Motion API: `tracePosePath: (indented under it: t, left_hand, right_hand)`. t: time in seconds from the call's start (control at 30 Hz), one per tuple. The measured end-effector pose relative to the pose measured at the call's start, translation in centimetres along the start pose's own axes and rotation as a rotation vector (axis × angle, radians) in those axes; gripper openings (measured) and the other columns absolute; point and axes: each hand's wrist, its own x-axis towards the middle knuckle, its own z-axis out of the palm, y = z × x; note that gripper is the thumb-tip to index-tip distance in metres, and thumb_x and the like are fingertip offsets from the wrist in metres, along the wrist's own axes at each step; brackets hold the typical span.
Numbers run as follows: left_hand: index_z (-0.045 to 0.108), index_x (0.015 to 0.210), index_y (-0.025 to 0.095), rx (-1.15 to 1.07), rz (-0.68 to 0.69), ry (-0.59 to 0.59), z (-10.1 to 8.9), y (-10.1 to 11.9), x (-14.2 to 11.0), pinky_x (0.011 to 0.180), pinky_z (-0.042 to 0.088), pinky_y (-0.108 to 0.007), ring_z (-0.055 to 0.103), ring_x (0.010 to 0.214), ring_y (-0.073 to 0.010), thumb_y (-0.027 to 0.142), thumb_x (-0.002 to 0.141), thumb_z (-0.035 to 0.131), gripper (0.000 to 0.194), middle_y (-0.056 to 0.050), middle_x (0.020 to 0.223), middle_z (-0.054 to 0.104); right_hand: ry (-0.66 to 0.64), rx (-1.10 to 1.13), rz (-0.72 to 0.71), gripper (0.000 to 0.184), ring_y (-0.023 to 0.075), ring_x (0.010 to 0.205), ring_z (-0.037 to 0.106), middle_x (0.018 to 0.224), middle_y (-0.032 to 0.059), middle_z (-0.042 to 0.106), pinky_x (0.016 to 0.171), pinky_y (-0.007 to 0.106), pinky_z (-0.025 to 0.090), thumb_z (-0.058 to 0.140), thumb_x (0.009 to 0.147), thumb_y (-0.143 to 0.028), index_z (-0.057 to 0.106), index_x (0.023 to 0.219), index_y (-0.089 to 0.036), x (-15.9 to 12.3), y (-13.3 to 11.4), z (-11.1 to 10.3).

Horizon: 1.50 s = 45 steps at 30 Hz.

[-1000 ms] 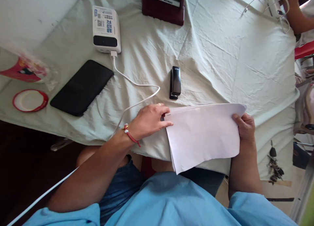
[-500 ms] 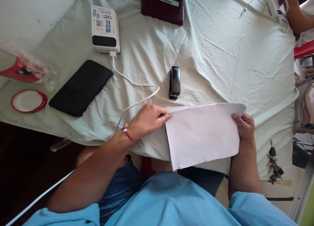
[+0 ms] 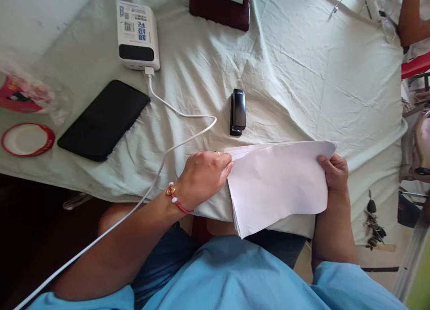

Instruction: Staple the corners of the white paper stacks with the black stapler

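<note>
A stack of white paper sheets (image 3: 278, 184) lies at the near edge of the cloth-covered table (image 3: 302, 77), hanging partly over my lap. My left hand (image 3: 203, 175), with a red bead bracelet at the wrist, has its fingertips closed on the stack's left corner, where the sheets fan apart a little. My right hand (image 3: 332, 172) grips the stack's right edge, thumb on top. A small black stapler (image 3: 238, 112) lies on the cloth just beyond the paper, touched by neither hand.
A white power bank (image 3: 137, 36) with a white cable (image 3: 181, 117), a black phone (image 3: 102, 119), a red-rimmed lid (image 3: 27, 139), and a dark red box (image 3: 220, 5) lie on the table. Another person's arm (image 3: 408, 14) is at the far right. Keys (image 3: 373, 225) lie below.
My left hand's fingers have shifted along the stack's left corner, and the top sheets there have lifted slightly apart. My right hand has kept its grip. The view has drifted a little.
</note>
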Motion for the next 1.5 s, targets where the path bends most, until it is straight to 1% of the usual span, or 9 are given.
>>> tracePosePath:
  t: [0.1, 0.57, 0.7, 0.83, 0.93, 1.03, 1.17, 1.27, 1.5]
  left_hand:
    - [0.078, 0.111, 0.017, 0.049, -0.036, -0.040, -0.1, 0.4, -0.1, 0.078, 0.048, -0.040, 0.081, 0.105, -0.0317, 0.032, 0.116, 0.047, 0.035, -0.011, 0.111, 0.085]
    - [0.082, 0.114, 0.017, 0.016, -0.190, 0.101, 0.5, 0.2, 1.1, 0.078, 0.049, -0.040, 0.082, 0.106, -0.0337, 0.031, 0.113, 0.056, 0.030, -0.012, 0.115, 0.087]
    - [0.080, 0.114, 0.018, -0.010, -0.166, 0.164, 1.1, -0.1, 1.1, 0.078, 0.050, -0.038, 0.082, 0.103, -0.0305, 0.028, 0.110, 0.061, 0.022, -0.010, 0.111, 0.086]
    - [0.079, 0.115, 0.018, -0.108, -0.102, 0.188, 1.5, -0.5, 1.3, 0.083, 0.052, -0.037, 0.080, 0.100, -0.0280, 0.025, 0.104, 0.072, 0.015, -0.009, 0.108, 0.084]
    - [0.080, 0.106, 0.017, -0.155, -0.080, 0.187, 1.5, -0.7, 1.5, 0.088, 0.054, -0.038, 0.078, 0.102, -0.0281, 0.022, 0.102, 0.073, 0.009, -0.009, 0.108, 0.084]
    - [0.081, 0.099, 0.016, -0.187, -0.086, 0.161, 1.2, -0.7, 1.6, 0.092, 0.054, -0.039, 0.078, 0.105, -0.0285, 0.023, 0.105, 0.069, 0.015, -0.009, 0.108, 0.084]
    - [0.084, 0.105, 0.015, -0.185, -0.116, 0.117, 0.8, -0.7, 1.7, 0.095, 0.055, -0.041, 0.079, 0.109, -0.0307, 0.027, 0.109, 0.064, 0.023, -0.012, 0.113, 0.085]
    - [0.084, 0.110, 0.016, -0.114, -0.164, 0.116, 0.8, -0.5, 1.7, 0.091, 0.055, -0.042, 0.079, 0.112, -0.0337, 0.030, 0.111, 0.060, 0.028, -0.013, 0.117, 0.085]
    - [0.081, 0.108, 0.019, 0.046, -0.211, 0.163, 1.0, 0.4, 1.5, 0.074, 0.051, -0.039, 0.081, 0.104, -0.0328, 0.036, 0.111, 0.061, 0.026, -0.011, 0.114, 0.084]
  right_hand:
    - [0.008, 0.005, -0.007, 0.048, 0.0148, 0.050, 0.061, 0.069, 0.0005, 0.076, 0.045, 0.029, 0.053, 0.106, 0.058, -0.059, 0.080, 0.078, -0.024, 0.0, 0.1, -0.1]
    - [0.009, -0.022, 0.016, 0.052, 0.0146, 0.051, 0.060, 0.070, 0.0007, 0.076, 0.046, 0.029, 0.052, 0.106, 0.055, -0.062, 0.080, 0.078, -0.024, 0.5, 0.5, -0.6]
    - [-0.021, -0.031, -0.020, 0.048, 0.0141, 0.051, 0.060, 0.069, 0.0008, 0.075, 0.046, 0.028, 0.051, 0.104, 0.061, -0.062, 0.080, 0.079, -0.024, 0.6, 0.6, -0.6]
    - [0.021, -0.007, 0.015, 0.050, 0.0148, 0.052, 0.061, 0.071, 0.0011, 0.077, 0.047, 0.029, 0.053, 0.106, 0.055, -0.060, 0.080, 0.078, -0.024, 0.5, 0.6, -0.5]
    - [0.032, 0.002, 0.032, 0.051, 0.0153, 0.053, 0.062, 0.071, 0.0010, 0.077, 0.047, 0.030, 0.054, 0.107, 0.054, -0.060, 0.081, 0.079, -0.025, 0.5, 0.6, -0.5]
    - [0.019, -0.009, 0.034, 0.050, 0.0147, 0.051, 0.061, 0.069, -0.0001, 0.075, 0.046, 0.030, 0.053, 0.107, 0.055, -0.061, 0.081, 0.079, -0.025, 0.5, 0.7, -0.6]
    - [-0.017, -0.027, -0.005, 0.047, 0.0145, 0.052, 0.061, 0.070, 0.0001, 0.075, 0.046, 0.029, 0.052, 0.104, 0.062, -0.060, 0.080, 0.082, -0.025, 0.5, 0.9, -0.8]
    - [-0.063, -0.049, -0.035, 0.043, 0.0151, 0.052, 0.062, 0.071, 0.0005, 0.075, 0.048, 0.029, 0.053, 0.100, 0.069, -0.059, 0.081, 0.086, -0.024, 0.6, 1.0, -0.9]
    - [-0.081, -0.050, -0.014, 0.046, 0.0167, 0.052, 0.064, 0.066, -0.0003, 0.073, 0.047, 0.029, 0.053, 0.100, 0.068, -0.061, 0.081, 0.087, -0.025, 0.5, 0.8, -0.6]
